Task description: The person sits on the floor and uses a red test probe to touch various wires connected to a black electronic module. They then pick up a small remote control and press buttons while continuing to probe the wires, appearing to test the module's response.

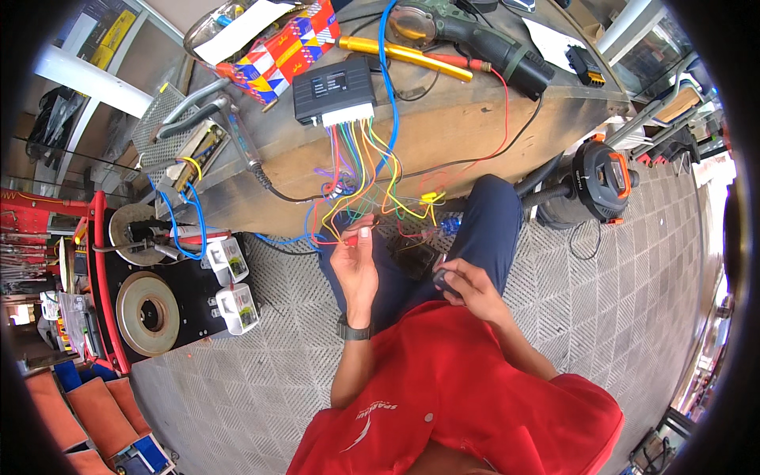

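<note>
My left hand (355,273), with a dark watch on its wrist, is raised over my lap. Its fingers pinch thin coloured wires at the lower end of a wiring harness (366,162). That harness runs from a white connector (348,115) on a black control box (334,89), which lies at the bench edge. Closed around a small dark rounded object (445,279) is my right hand (473,293); the object looks like a key fob, partly hidden by the fingers. Yellow connectors (431,197) and a blue part (450,226) hang among the wires between my knees.
On the wooden bench (459,131) lie a patterned box (289,47), a yellow tube (404,57), a dark green power tool (483,43) and a soldering iron (239,138). A vacuum cleaner (590,186) stands right. Left is a red-framed cart (178,285) with white trays (237,309).
</note>
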Tool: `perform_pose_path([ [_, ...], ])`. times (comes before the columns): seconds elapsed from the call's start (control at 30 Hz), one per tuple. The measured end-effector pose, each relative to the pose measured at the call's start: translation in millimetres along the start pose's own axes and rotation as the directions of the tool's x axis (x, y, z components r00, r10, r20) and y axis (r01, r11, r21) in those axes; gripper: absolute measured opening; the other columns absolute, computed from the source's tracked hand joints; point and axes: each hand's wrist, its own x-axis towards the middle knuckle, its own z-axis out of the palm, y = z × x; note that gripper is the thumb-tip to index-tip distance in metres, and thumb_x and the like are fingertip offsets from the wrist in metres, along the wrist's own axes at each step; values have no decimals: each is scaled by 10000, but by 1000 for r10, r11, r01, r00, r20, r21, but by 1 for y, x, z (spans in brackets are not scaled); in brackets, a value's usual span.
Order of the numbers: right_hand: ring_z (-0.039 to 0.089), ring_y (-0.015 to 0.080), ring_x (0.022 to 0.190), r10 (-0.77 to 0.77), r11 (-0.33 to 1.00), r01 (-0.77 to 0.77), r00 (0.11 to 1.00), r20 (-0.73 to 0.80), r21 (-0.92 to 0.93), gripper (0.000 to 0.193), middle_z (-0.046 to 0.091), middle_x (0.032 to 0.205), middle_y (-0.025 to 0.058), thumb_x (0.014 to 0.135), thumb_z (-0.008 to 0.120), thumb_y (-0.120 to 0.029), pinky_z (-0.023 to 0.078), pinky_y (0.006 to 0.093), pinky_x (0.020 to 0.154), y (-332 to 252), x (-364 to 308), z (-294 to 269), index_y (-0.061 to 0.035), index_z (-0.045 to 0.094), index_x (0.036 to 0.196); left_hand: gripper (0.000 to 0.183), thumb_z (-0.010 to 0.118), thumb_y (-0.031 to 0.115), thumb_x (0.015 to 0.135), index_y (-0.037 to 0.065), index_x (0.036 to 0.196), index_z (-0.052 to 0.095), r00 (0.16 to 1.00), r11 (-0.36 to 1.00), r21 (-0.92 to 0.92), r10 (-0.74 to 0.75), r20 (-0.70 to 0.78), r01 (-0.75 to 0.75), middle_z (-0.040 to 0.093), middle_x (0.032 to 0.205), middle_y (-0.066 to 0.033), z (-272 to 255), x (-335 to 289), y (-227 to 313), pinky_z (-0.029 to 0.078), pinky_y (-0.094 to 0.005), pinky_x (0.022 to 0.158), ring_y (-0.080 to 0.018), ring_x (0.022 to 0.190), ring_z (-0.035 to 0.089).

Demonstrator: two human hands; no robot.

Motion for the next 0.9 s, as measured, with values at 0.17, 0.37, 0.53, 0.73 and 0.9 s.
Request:
perform_pose_path([
  [0.17,562,62,805,-271,944,285,957,103,-168,355,721,1043,35,1162,552,-74,482,236,702,-73,-6,1,-22,646,1500,180,724,152,1116,-16,1168,762,999,926,376,35,-21,-24,810,1213,-131,-11,8,-4,553,-359,1054,-195,1154,729],
  [0.37,636,104,856,-505,860,509,859,88,-36,394,762,1126,103,1116,587,-44,539,266,802,-138,20,25,29,624,1502,243,783,196,1074,-11,1201,790,1000,944,331,3,-20,3,813,1167,-107,-5,4,-3,556,-358,1013,-200,1092,734],
  [0.53,684,143,878,-524,852,522,847,91,38,424,778,1145,154,1087,597,-31,562,287,839,-142,25,35,41,618,1504,249,797,170,1067,-16,1231,774,999,982,182,-46,13,42,807,1203,-117,5,3,-2,549,-346,1056,-187,1147,728],
  [0.73,670,145,859,-481,876,477,875,50,71,410,769,1096,147,1069,577,-33,544,282,811,-132,22,24,35,639,1468,316,851,136,1017,-17,1275,749,993,992,73,-105,52,102,784,1283,-144,8,7,-3,543,-379,1108,-220,1224,720],
  [0.9,640,154,826,-486,871,488,873,-44,59,352,743,1032,125,1041,573,-53,513,285,775,-119,24,8,24,663,1372,414,880,113,983,-9,1343,717,995,994,82,-78,66,72,784,1282,-159,3,-5,-2,539,-375,1112,-227,1231,719],
])
